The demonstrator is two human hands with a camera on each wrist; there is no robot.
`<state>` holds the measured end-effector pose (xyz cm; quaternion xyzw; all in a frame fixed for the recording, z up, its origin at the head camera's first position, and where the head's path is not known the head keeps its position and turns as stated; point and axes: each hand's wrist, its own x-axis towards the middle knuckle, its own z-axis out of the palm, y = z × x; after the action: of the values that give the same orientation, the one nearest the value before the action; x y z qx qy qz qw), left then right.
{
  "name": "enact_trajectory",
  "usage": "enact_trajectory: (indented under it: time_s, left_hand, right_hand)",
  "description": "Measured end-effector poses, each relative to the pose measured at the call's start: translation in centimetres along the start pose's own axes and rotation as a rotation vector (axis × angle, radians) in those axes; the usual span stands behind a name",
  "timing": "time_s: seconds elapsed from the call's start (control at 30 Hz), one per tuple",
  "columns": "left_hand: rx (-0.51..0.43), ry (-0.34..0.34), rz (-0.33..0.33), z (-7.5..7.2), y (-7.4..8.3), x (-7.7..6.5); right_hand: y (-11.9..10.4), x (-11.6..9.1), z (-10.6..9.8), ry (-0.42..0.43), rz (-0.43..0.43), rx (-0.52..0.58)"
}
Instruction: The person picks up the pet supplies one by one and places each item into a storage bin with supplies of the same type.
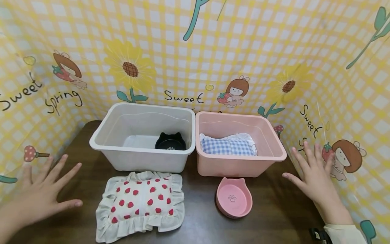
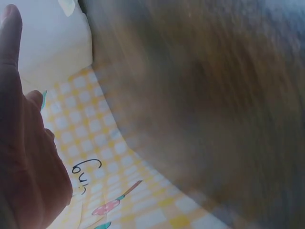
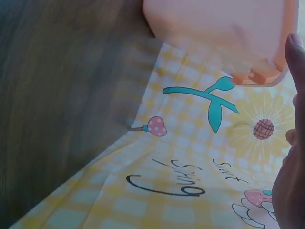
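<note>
My left hand (image 1: 45, 193) is spread with straight fingers at the left, holding nothing, left of a small frilled pillow (image 1: 143, 200) with a strawberry print. On the right my right hand (image 1: 317, 179) also has its fingers spread, apart from everything, beside the pink bin (image 1: 231, 167). Inside that bin lies a blue checked pillow (image 1: 226, 145). The white bin (image 1: 143, 161) stands to its left with a black cat-eared bowl (image 1: 170, 140) in its right end. A pink cat-eared bowl (image 1: 234, 198) sits in front of the pink bin.
Both bins stand side by side on a dark brown table (image 1: 201, 223). A yellow checked cloth (image 1: 176, 67) with flowers and girl figures hangs behind and along both sides. In the right wrist view, the pink bin (image 3: 214, 28) is near the hand.
</note>
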<state>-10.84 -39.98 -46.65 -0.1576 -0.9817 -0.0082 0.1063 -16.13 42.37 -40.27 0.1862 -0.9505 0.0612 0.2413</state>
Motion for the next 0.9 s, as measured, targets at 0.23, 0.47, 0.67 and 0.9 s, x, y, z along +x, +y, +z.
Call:
enact_trajectory:
  time_s: [0.23,0.47,0.67,0.9]
  left_hand:
    - [-0.143,0.016,0.029,0.9,1.1,0.0]
    - [-0.275,0.041,0.044,1.9,2.8,-0.2]
    - [-0.376,0.05,0.048,2.0,4.4,-0.5]
    - [-0.465,0.059,0.023,2.1,6.2,-0.7]
  right_hand:
    - [-0.7,0.4,0.1,0.026,0.017,0.106]
    - [-1.1,0.9,0.4,0.092,0.078,0.254]
    - [-1.5,1.1,0.9,0.138,0.108,0.406]
    - [-1.8,1.7,1.4,0.129,0.201,0.503]
